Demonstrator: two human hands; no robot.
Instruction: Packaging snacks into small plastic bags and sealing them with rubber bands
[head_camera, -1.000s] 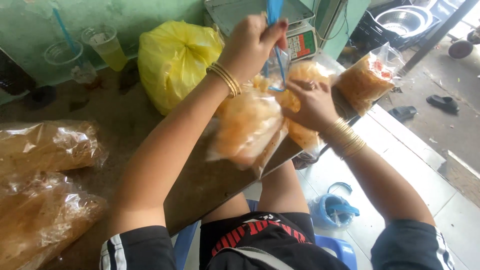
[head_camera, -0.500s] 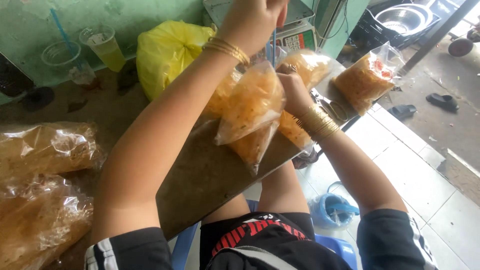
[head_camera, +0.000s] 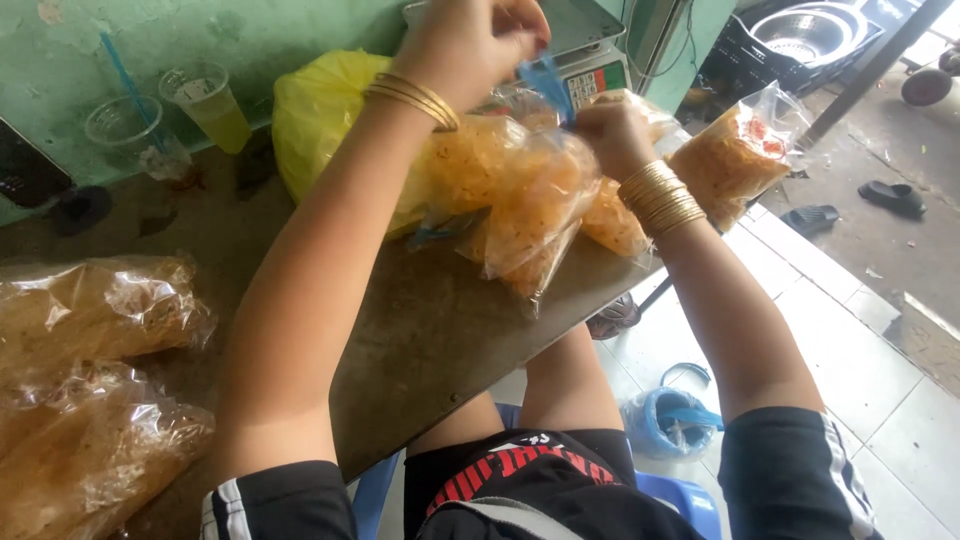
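At the far left, around nine o'clock of the view, two large clear bags of pale crisps (head_camera: 90, 390) lay on the dark table (head_camera: 430, 330), one above the other and touching. Toward eleven o'clock stood two clear plastic cups: an emptier one with a blue straw (head_camera: 125, 125) and, just beside it, a cup of yellow drink (head_camera: 212, 103). A yellow plastic bag (head_camera: 320, 110) sat at about twelve o'clock against the green wall. In front of it the left hand (head_camera: 470, 45), gold bangles at its wrist, was raised and clenched, pinching a blue strip (head_camera: 548, 80) at the mouth of a clear bag of orange snack (head_camera: 520, 200); that bag hung from the grip with its lower corner touching the table near the edge, at roughly one o'clock from the person's lap. Just to its right the right hand (head_camera: 610, 130), with a stack of gold bangles at the wrist, was closed on the same bag's neck, close beside the left hand. Behind the two hands a weighing scale with a keypad (head_camera: 590, 70) was partly hidden. At two o'clock another filled bag of orange snack (head_camera: 735, 150) rested at the table's corner, apart from the held one. Below, at five o'clock, a blue roll (head_camera: 665, 420) lay on the tiled floor (head_camera: 880, 390), and a dark sandal (head_camera: 890, 195) lay far right at three o'clock.
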